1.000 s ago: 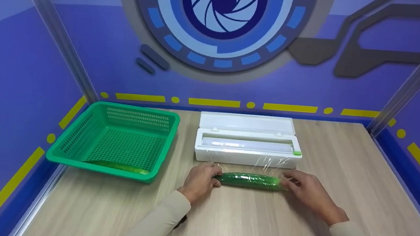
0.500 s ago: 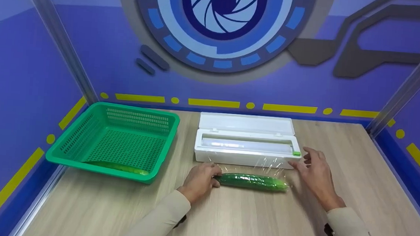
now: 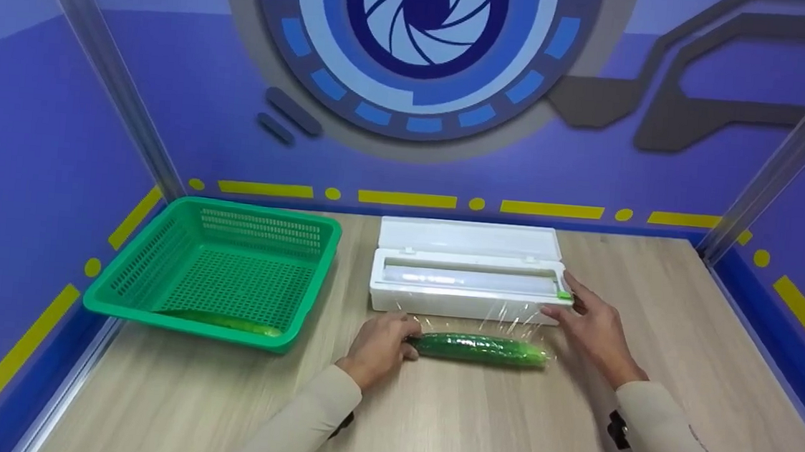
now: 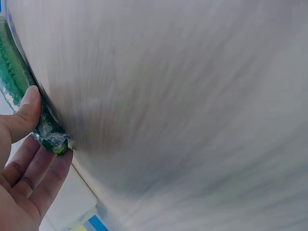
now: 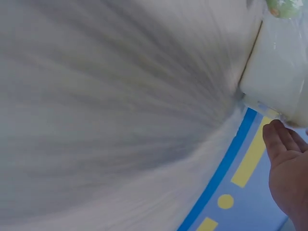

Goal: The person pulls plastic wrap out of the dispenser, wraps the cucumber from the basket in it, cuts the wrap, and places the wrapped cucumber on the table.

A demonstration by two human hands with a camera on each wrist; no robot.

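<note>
A dark green cucumber (image 3: 475,348) wrapped in clear cling film lies on the table, its pale end to the right. My left hand (image 3: 379,345) holds its left end; in the left wrist view the thumb (image 4: 30,103) is on one side and the fingers on the other, with crumpled film at the tip. Behind it stands a white cling film dispenser (image 3: 461,305), lid up, roll inside. Film stretches from its front edge to the cucumber. My right hand (image 3: 596,335) grips the dispenser's right end, thumb at the front, fingers at the side near the green slider (image 3: 564,295).
To the left sits a green plastic basket (image 3: 319,277) with another cucumber (image 3: 222,322) along its near wall. The wooden table (image 3: 472,433) ends at a blue patterned wall (image 3: 271,162) behind, with side walls left and right.
My right hand has let go of the cucumber's right end and moved up and back to the dispenser's right end. The left hand stays on the cucumber's left end.
</note>
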